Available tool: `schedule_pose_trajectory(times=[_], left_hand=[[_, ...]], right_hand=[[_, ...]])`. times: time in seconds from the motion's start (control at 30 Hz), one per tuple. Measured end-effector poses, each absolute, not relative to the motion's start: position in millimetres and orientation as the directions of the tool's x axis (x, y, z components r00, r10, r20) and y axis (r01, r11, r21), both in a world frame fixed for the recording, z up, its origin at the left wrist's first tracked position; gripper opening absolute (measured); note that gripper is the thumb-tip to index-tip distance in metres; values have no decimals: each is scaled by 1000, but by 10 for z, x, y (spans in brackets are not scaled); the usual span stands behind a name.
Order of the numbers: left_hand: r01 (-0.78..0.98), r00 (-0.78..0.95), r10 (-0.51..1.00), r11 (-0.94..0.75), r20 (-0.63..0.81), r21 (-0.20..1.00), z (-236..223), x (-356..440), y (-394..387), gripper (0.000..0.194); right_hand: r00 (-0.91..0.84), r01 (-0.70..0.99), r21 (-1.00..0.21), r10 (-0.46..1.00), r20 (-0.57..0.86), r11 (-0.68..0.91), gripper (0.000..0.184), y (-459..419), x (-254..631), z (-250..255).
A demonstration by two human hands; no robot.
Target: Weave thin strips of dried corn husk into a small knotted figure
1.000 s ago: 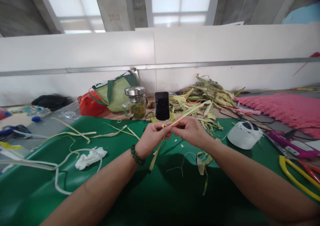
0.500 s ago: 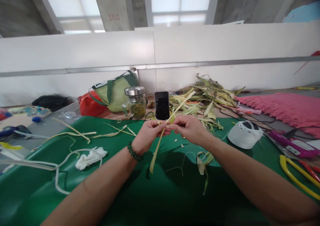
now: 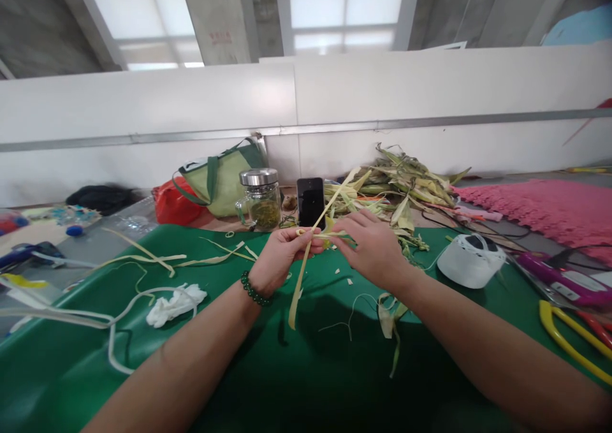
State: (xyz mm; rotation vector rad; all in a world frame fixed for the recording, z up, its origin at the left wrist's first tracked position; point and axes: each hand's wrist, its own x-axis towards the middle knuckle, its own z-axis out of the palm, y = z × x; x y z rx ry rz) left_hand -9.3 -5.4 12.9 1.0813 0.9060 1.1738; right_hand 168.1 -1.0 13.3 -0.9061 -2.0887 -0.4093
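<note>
Between thumb and fingers, my left hand point(image 3: 277, 257) pinches pale yellow corn husk strips where they cross. One long corn husk strip point(image 3: 301, 280) slants from below that hand up past the phone. A second, narrower piece points right toward my right hand point(image 3: 375, 245), whose thumb and fingers close around its end. A green bead bracelet point(image 3: 255, 291) circles my left wrist. Just behind the hands a dark phone point(image 3: 310, 200) stands upright. Under them lies a green mat point(image 3: 306, 382) with a scrap of husk point(image 3: 386, 318) and loose thread.
A glass jar mug point(image 3: 262, 206) and a green bag point(image 3: 222, 181) stand behind to the left. A heap of husks point(image 3: 406, 178) lies back right. A white thread spool point(image 3: 471, 261), a purple tool point(image 3: 559, 280) and yellow-handled scissors point(image 3: 568, 344) are at right; white tissue point(image 3: 174, 305) is at left.
My right hand has shifted slightly right, away from my left hand, so more of the husk shows between them. The long strip's upper end has swung left. My left hand keeps its pinch.
</note>
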Motion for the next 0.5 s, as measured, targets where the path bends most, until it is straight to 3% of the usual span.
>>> schedule_pose_trajectory(times=[0.13,0.3,0.4,0.5], left_hand=[[-261,180,983,4,44,965,91,-69,-55,33],[-270,209,974,-34,93,962,50,-10,-80,31],[-268,206,971,-61,120,961,45,12,-96,30],[-223,187,972,-100,144,970,55,14,-112,32]], right_hand=[[-634,588,298,200,747,752,22,-98,1610,137],[-703,539,456,79,707,708,19,-145,1466,39],[-691,520,468,30,722,715,20,-130,1430,-25],[-582,468,263,70,810,843,19,-94,1451,-64]])
